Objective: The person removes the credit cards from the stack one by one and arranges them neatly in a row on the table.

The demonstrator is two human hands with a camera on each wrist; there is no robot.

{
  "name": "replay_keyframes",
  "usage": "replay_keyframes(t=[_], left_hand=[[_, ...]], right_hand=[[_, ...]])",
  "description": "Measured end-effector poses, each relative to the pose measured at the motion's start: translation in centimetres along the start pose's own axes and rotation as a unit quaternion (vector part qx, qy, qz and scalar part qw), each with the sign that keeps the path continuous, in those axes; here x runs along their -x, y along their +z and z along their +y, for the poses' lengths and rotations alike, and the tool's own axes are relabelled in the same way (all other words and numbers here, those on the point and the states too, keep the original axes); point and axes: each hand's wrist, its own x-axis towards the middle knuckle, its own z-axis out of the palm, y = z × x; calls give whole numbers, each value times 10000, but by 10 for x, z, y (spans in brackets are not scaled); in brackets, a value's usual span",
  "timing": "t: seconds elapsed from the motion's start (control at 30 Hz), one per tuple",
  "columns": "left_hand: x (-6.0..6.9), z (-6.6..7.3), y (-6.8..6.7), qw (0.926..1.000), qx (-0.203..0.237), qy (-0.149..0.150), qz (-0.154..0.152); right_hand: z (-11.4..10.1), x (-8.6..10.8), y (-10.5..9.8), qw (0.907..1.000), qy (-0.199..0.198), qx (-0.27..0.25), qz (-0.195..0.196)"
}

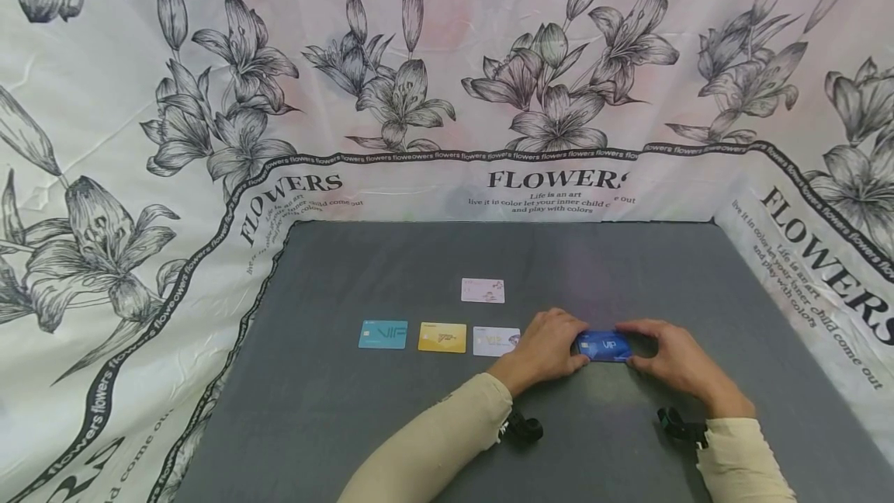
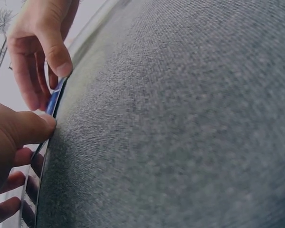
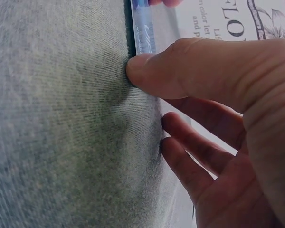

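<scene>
A blue card (image 1: 604, 346) with "VIP" lettering lies on the grey cloth surface at right of centre. My left hand (image 1: 548, 348) pinches its left end, thumb at the near corner and a finger at the far one. Opposite, my right hand (image 1: 673, 355) holds the right end between thumb (image 3: 147, 71) and index finger. Just left of my left hand is a white card (image 1: 492, 341), its right side close to the knuckles. A yellow card (image 1: 442, 338) and a teal card (image 1: 382, 334) continue that row, spaced apart. Behind the white card lies a pale pink card (image 1: 482, 290).
The grey cloth (image 1: 377, 425) covers the flat work surface. White floral-printed sheeting (image 1: 419, 192) rises at the back and both sides. Dark wrist straps with devices (image 1: 524, 427) sit below both wrists, close above the cloth.
</scene>
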Motion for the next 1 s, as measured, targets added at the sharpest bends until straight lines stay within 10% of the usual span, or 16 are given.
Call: replay_keyframes(t=[1.0], left_hand=[[-2,-4,-3,9990,430,49,62]], right_hand=[[-5,1,2,9997,-22,-34,226]])
